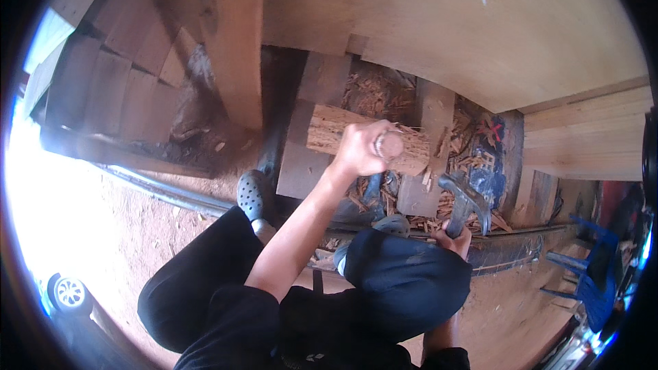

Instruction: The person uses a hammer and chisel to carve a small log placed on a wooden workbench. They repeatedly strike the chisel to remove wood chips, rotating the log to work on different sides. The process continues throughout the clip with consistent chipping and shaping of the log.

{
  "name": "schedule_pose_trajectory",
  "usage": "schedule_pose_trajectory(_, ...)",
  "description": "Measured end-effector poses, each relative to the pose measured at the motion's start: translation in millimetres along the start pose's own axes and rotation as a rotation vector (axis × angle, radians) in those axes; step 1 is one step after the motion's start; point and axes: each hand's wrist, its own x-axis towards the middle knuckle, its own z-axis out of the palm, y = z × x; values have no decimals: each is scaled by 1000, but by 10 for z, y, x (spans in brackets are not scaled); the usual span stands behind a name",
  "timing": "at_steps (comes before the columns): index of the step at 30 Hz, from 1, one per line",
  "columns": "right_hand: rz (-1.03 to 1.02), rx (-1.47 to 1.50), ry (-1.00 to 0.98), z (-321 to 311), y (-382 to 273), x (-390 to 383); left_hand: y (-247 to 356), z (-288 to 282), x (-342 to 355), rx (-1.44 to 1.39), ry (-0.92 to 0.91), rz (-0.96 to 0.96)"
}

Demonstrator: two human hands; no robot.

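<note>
Tan, shredded wood makes up the block (327, 130), lying across two dull grey-brown boards: left end close to the left board's (296, 173) left edge, right end angled a bit toward the person, near the right board's (417, 199) right edge. The person's left hand (363, 149) is wrapped snugly round a round wooden tool handle (392, 144) over the block's right half; a pale ring shows by its butt, but the lower end is hidden, so can't tell if it touches the block. Right hand (456, 240) is curled round a dark claw hammer (467, 204) just below the head, off the right board's near right corner and beside a dark-trousered knee (408, 281). Loose wood chips (478, 160) are scattered right of that board and in the gap between the two. One grey clog (251, 193) stands just left of the left board's near left corner. Farther out: a big pale panel (445, 20) beyond the boards, stacked planks (582, 133) to the right, and a blue chair (595, 274) past the knee.
</note>
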Motion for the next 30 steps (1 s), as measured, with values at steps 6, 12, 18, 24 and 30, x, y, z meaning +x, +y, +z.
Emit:
schedule_pose_trajectory(6, -344, -256, -84, 320, -1040, -52, 21, -49, 46, -17, -31, 15)
schedule_pose_trajectory(12, -598, -378, -220, 558, -1463, 52, 27, -85, 64, -74, -7, -4)
schedule_pose_trajectory(18, -545, -294, -219, 471, -1221, 98, -9, -53, 44, -14, -7, 30)
schedule_pose_trajectory(24, -791, 30, 81, -81, -1576, -239, -64, -1, 73, -22, 76, 44)
schedule_pose_trajectory(30, -598, -247, 27, 555, -1611, -160, -24, 32, 31, -43, 78, 38)
